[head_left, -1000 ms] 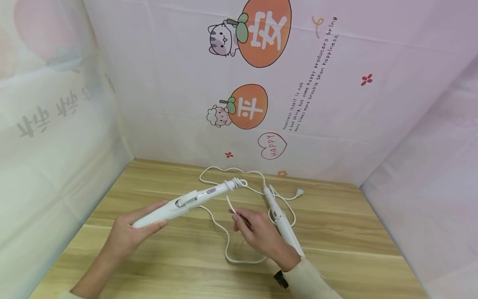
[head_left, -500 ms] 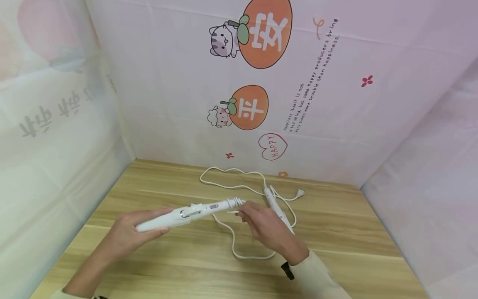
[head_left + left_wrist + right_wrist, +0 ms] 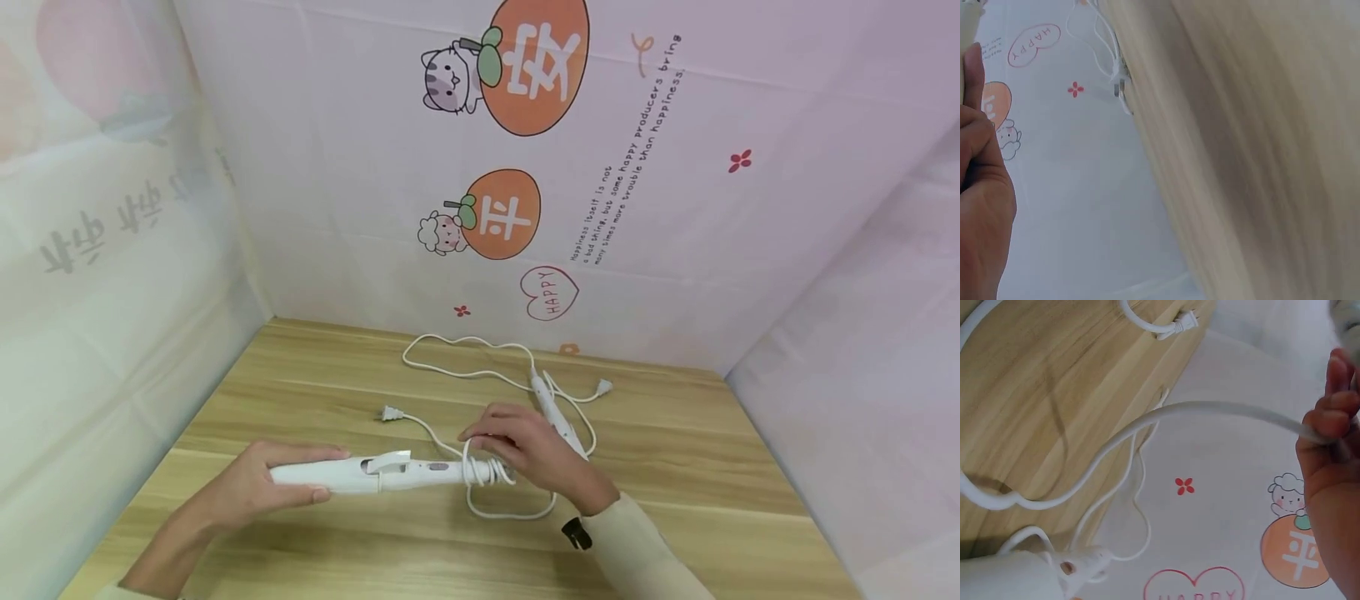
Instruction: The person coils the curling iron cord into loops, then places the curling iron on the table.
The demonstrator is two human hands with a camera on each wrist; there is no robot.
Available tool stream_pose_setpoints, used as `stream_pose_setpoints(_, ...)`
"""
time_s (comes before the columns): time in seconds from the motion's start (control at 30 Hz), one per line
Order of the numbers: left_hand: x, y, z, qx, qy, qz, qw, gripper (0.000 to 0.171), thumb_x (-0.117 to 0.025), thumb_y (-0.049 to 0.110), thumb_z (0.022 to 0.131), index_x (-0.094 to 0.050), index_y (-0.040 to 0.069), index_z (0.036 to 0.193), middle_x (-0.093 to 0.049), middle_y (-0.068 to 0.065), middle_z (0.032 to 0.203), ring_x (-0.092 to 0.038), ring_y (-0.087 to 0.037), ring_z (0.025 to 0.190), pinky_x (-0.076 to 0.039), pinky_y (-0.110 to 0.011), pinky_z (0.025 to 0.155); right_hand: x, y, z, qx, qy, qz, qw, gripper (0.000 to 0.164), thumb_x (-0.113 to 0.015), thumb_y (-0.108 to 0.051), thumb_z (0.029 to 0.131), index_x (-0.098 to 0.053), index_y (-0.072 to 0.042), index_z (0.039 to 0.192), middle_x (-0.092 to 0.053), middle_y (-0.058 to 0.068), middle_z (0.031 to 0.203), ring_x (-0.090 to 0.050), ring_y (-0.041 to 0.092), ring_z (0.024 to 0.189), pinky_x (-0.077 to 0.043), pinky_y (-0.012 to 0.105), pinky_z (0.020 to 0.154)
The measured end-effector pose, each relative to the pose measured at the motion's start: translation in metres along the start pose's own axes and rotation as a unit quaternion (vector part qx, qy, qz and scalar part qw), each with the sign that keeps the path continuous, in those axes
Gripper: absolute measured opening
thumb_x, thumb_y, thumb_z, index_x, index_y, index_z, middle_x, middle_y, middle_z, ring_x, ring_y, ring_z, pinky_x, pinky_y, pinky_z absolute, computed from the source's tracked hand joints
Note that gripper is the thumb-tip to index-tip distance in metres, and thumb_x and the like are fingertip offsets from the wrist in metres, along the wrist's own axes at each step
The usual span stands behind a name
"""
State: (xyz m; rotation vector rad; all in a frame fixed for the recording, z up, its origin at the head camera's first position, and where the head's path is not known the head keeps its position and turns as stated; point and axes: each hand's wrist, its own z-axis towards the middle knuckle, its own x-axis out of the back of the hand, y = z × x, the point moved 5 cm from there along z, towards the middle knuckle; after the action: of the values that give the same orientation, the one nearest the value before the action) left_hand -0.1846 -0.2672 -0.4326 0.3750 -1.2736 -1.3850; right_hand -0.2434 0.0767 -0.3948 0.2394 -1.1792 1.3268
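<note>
My left hand (image 3: 247, 483) grips the wide barrel end of a white curling iron (image 3: 330, 475), held level above the table. Loops of its white cord are wound round the narrow handle end. Beside those loops, my right hand (image 3: 525, 442) pinches the cord (image 3: 1210, 407) between thumb and fingers. The free length runs in a bend over the table to a plug (image 3: 392, 413). In the left wrist view only a strip of the curling iron (image 3: 967, 25) shows at the left edge.
A second white curling iron (image 3: 551, 404) lies on the wooden table (image 3: 315, 367), partly hidden by the right hand. Its cord (image 3: 465, 339) loops toward the back wall, with a plug (image 3: 603, 386) on the right. Printed cloth walls (image 3: 360, 208) enclose the table.
The left hand has lowered the curling iron and brought it level. The right hand has carried the cord round the handle end. The plug has come into view.
</note>
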Motion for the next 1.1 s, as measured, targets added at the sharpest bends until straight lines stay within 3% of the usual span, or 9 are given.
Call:
stream_pose_setpoints(0.17, -0.004, -0.003, 0.0, 0.009, 0.017, -0.058, 0.9981, 0.049, -0.079, -0.008, 0.091, -0.077, 0.011, 0.136, -0.076, 0.013, 0.135, -0.071, -0.004, 0.102, -0.06, -0.027, 0.076, -0.007, 0.012, -0.002, -0.049, -0.012, 0.087, 0.995, 0.021, -0.068, -0.008, 0.106, -0.081, -0.015, 0.122, -0.078, -0.004, 0.101, -0.063, 0.002, 0.09, -0.055, 0.025, 0.082)
stream_pose_setpoints(0.27, -0.007, -0.007, 0.001, 0.03, 0.059, -0.057, 0.9961, 0.046, -0.079, -0.007, 0.091, -0.077, 0.008, 0.135, -0.075, 0.021, 0.131, -0.068, -0.005, 0.089, -0.059, -0.027, 0.068, -0.01, 0.018, -0.004, -0.085, 0.016, 0.125, 0.988, 0.026, -0.066, 0.004, 0.104, -0.08, -0.01, 0.12, -0.076, 0.002, 0.092, -0.062, 0.002, 0.08, -0.056, 0.025, 0.071)
stream_pose_setpoints(0.47, -0.016, -0.012, 0.009, 0.083, 0.112, -0.033, 0.9897, 0.043, -0.086, 0.006, 0.092, -0.078, 0.008, 0.135, -0.077, 0.022, 0.123, -0.069, -0.007, 0.087, -0.059, -0.028, 0.067, -0.017, 0.03, -0.01, -0.184, 0.078, 0.179, 0.963, 0.024, -0.057, 0.007, 0.107, -0.079, -0.001, 0.11, -0.071, 0.016, 0.079, -0.046, 0.0, 0.061, -0.042, 0.021, 0.056)
stream_pose_setpoints(0.57, -0.019, -0.01, 0.013, 0.079, 0.123, -0.025, 0.9889, 0.044, -0.086, 0.005, 0.091, -0.077, 0.007, 0.134, -0.078, 0.021, 0.123, -0.069, -0.006, 0.087, -0.058, -0.028, 0.067, -0.021, 0.032, -0.011, -0.209, 0.095, 0.213, 0.95, 0.024, -0.053, 0.003, 0.11, -0.077, 0.003, 0.105, -0.065, 0.012, 0.071, -0.043, 0.0, 0.054, -0.037, 0.02, 0.05)
stream_pose_setpoints(0.63, -0.019, -0.007, 0.014, 0.07, 0.134, -0.02, 0.9883, 0.045, -0.087, 0.003, 0.09, -0.078, 0.007, 0.133, -0.078, 0.021, 0.122, -0.069, -0.006, 0.088, -0.058, -0.027, 0.067, -0.023, 0.031, -0.01, -0.214, 0.097, 0.223, 0.946, 0.027, -0.052, -0.001, 0.112, -0.076, 0.004, 0.101, -0.061, 0.007, 0.066, -0.042, 0.0, 0.051, -0.036, 0.021, 0.046)
stream_pose_setpoints(0.8, -0.019, -0.003, 0.017, 0.066, 0.159, -0.008, 0.9851, 0.045, -0.088, 0.004, 0.089, -0.079, 0.007, 0.133, -0.078, 0.022, 0.122, -0.071, -0.004, 0.089, -0.059, -0.027, 0.067, -0.026, 0.027, -0.007, -0.221, 0.106, 0.186, 0.952, 0.028, -0.057, -0.011, 0.114, -0.08, -0.002, 0.099, -0.07, 0.013, 0.073, -0.04, 0.0, 0.048, -0.036, 0.021, 0.045)
stream_pose_setpoints(0.9, -0.016, -0.001, 0.018, 0.069, 0.186, 0.004, 0.9802, 0.045, -0.089, 0.005, 0.088, -0.079, 0.007, 0.132, -0.077, 0.022, 0.123, -0.072, -0.004, 0.091, -0.059, -0.026, 0.067, -0.027, 0.023, -0.006, -0.223, 0.102, 0.144, 0.959, 0.032, -0.06, -0.017, 0.114, -0.081, -0.007, 0.092, -0.081, 0.019, 0.098, -0.034, -0.001, 0.05, -0.033, 0.02, 0.047)
stream_pose_setpoints(1.0, -0.012, -0.001, 0.018, 0.067, 0.212, 0.015, 0.9748, 0.046, -0.09, 0.004, 0.087, -0.079, 0.007, 0.132, -0.076, 0.022, 0.125, -0.074, -0.003, 0.097, -0.06, -0.026, 0.069, -0.027, 0.018, -0.005, -0.216, 0.1, 0.114, 0.965, 0.035, -0.06, -0.019, 0.114, -0.08, -0.012, 0.086, -0.082, 0.015, 0.119, -0.032, -0.002, 0.056, -0.031, 0.02, 0.051)
stream_pose_setpoints(1.1, -0.01, 0.002, 0.018, 0.067, 0.234, 0.035, 0.9693, 0.048, -0.091, 0.005, 0.087, -0.078, 0.008, 0.133, -0.075, 0.024, 0.125, -0.074, -0.003, 0.094, -0.06, -0.026, 0.066, -0.025, 0.012, -0.003, -0.195, 0.101, 0.094, 0.971, 0.033, -0.06, -0.016, 0.114, -0.08, -0.013, 0.087, -0.084, 0.01, 0.111, -0.034, -0.003, 0.059, -0.034, 0.019, 0.054)
